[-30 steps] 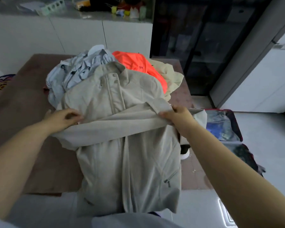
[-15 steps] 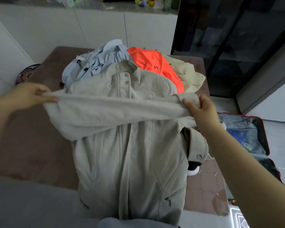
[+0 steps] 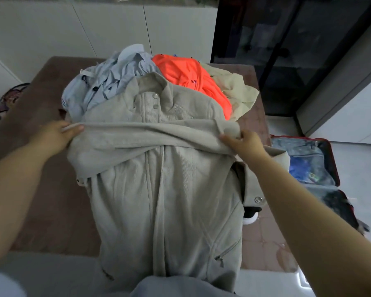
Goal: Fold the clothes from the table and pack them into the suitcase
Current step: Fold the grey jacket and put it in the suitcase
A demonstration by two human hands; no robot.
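Observation:
A beige jacket (image 3: 169,200) lies front up on the brown table (image 3: 51,189), its hem hanging over the near edge. One sleeve is stretched flat across its chest. My left hand (image 3: 58,133) pinches the sleeve's cuff end at the jacket's left side. My right hand (image 3: 242,142) grips the sleeve at the shoulder on the right. Behind the jacket lie a light blue shirt (image 3: 107,82), an orange garment (image 3: 189,78) and a cream garment (image 3: 238,91). An open suitcase (image 3: 334,168) with a red rim lies on the floor to the right, with clothes inside.
White cabinets (image 3: 116,28) run behind the table. A dark glass door (image 3: 287,50) stands at the back right. A dark patterned object (image 3: 11,97) sits on the floor at the far left. A black and white item (image 3: 251,215) peeks out beside the jacket's right edge.
Both hands have lowered the sleeve from a raised stretch down onto the jacket's chest. My left hand has come in toward the jacket's left side.

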